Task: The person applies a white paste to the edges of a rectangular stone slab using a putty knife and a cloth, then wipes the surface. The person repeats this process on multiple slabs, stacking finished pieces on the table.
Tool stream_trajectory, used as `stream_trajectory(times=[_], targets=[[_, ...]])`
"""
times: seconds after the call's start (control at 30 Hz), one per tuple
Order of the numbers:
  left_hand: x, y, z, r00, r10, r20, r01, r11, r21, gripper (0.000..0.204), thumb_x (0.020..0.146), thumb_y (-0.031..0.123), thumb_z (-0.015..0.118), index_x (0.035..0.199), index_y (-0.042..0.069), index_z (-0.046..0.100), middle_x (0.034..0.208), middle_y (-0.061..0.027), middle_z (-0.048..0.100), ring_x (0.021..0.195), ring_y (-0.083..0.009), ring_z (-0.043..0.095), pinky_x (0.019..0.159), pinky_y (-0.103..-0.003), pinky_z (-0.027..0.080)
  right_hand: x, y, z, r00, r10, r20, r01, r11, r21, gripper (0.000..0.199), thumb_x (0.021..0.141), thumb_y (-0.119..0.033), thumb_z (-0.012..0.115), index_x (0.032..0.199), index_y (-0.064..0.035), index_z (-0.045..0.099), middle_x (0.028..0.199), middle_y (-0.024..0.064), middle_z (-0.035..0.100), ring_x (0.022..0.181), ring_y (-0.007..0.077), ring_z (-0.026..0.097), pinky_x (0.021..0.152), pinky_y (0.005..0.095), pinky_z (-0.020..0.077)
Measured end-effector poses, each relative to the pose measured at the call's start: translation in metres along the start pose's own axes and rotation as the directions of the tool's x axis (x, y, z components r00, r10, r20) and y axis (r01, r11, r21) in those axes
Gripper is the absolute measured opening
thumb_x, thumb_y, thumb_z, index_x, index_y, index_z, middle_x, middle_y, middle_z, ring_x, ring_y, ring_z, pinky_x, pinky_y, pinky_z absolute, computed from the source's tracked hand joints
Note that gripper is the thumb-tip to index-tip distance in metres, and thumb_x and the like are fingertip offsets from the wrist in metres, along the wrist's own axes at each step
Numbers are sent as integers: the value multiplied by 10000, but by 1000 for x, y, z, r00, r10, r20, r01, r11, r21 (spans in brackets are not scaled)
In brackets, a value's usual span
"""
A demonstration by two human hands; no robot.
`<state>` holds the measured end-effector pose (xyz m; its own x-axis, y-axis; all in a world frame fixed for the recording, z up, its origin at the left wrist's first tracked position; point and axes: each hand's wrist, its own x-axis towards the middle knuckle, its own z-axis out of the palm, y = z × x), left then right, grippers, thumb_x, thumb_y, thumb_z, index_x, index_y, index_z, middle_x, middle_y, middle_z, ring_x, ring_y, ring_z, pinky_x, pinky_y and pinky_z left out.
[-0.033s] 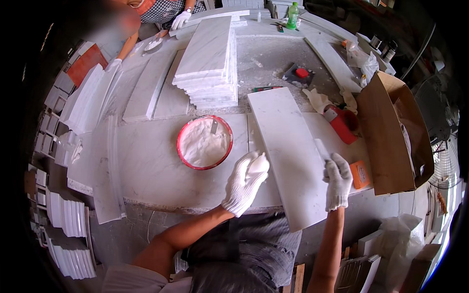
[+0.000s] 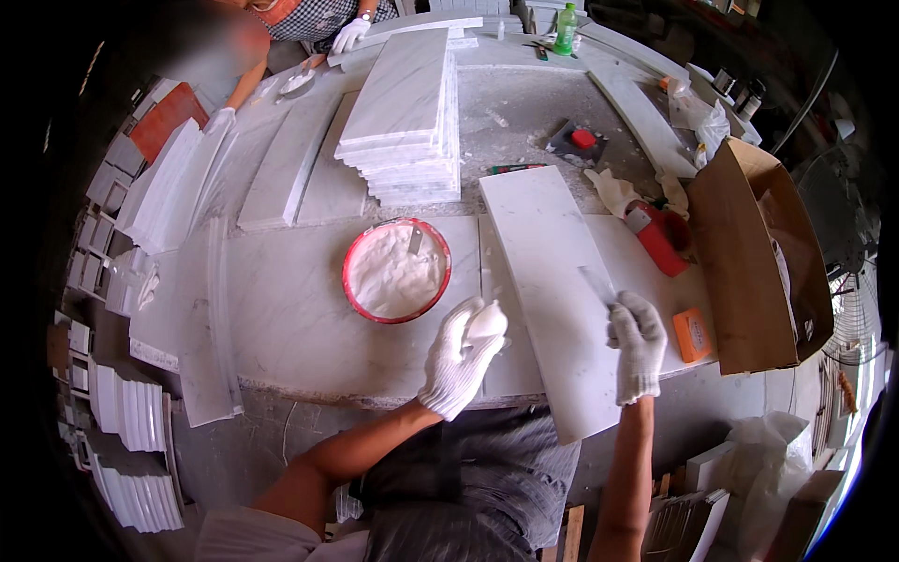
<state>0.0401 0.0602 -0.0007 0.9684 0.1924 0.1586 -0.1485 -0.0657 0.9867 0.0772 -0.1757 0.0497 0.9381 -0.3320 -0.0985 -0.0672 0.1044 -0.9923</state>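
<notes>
My left hand (image 2: 459,365), in a white knitted glove, is closed around a smooth white lump (image 2: 487,321), apparently putty, just left of a long white marble slab (image 2: 552,281). The slab lies lengthwise, its near end jutting past the table edge. Over its right side, my gloved right hand (image 2: 641,345) grips a thin-bladed scraper (image 2: 596,282); the fingers hide its handle. Left of the slab stands a red-rimmed bucket (image 2: 395,314) of white paste, with a small metal blade (image 2: 416,241) stuck in it.
A tall stack of marble slabs (image 2: 398,103) rises beyond the bucket. On the right are a cardboard box (image 2: 749,281), an orange box (image 2: 692,335) and a red tape dispenser (image 2: 655,239). A green bottle (image 2: 566,30) stands far back. A co-worker's gloved hand (image 2: 351,35) rests at the far left.
My right hand has moved slightly left and up, bringing the scraper blade from the slab's right edge over its face. My left hand has shifted slightly left and down, still holding the white lump.
</notes>
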Motion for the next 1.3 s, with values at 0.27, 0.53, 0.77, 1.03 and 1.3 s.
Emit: stream_trajectory(times=[0.27, 0.53, 0.77, 1.03, 1.3], targets=[[-32, -41, -100, 955, 144, -260, -86, 971, 223, 533, 828, 79, 778, 1284, -32, 524, 1204, -151, 621, 1080, -228, 619, 946, -363, 499, -38, 6, 138, 867, -172, 469, 347, 882, -319, 157, 883, -67, 677, 1028, -8, 687, 910, 113, 698, 813, 178, 667, 739, 297, 521], [-42, -44, -105, 941, 160, -297, -84, 964, 253, 535, 819, 66, 784, 1277, -32, 526, 1237, -163, 604, 1103, -237, 611, 946, -371, 505, -39, 26, 177, 793, -346, 502, 585, 663, -468, 141, 866, -118, 688, 978, -32, 692, 869, 144, 682, 785, 299, 659, 706, 351, 516], [-43, -46, -106, 941, 163, -297, -92, 966, 240, 540, 813, 75, 794, 1271, -39, 530, 1231, -175, 610, 1062, -250, 637, 914, -367, 526, -38, 31, 178, 833, -200, 515, 462, 763, -451, 157, 873, -123, 672, 1001, -34, 697, 901, 142, 699, 796, 263, 681, 732, 336, 528], [-42, -50, -109, 947, 161, -278, -90, 963, 254, 533, 818, 77, 790, 1267, -46, 531, 1230, -180, 612, 1072, -248, 635, 926, -367, 517, -38, 33, 178, 868, -41, 494, 287, 855, -432, 166, 883, -163, 653, 1002, -58, 703, 922, 153, 703, 810, 300, 688, 730, 357, 531], [-42, -52, -107, 954, 125, -272, -65, 973, 222, 557, 825, 67, 779, 1297, -45, 505, 1246, -163, 586, 1114, -242, 602, 969, -370, 487, -42, 33, 172, 862, -128, 490, 357, 840, -408, 181, 883, -121, 672, 1029, -18, 697, 896, 139, 702, 775, 212, 674, 739, 311, 525]])
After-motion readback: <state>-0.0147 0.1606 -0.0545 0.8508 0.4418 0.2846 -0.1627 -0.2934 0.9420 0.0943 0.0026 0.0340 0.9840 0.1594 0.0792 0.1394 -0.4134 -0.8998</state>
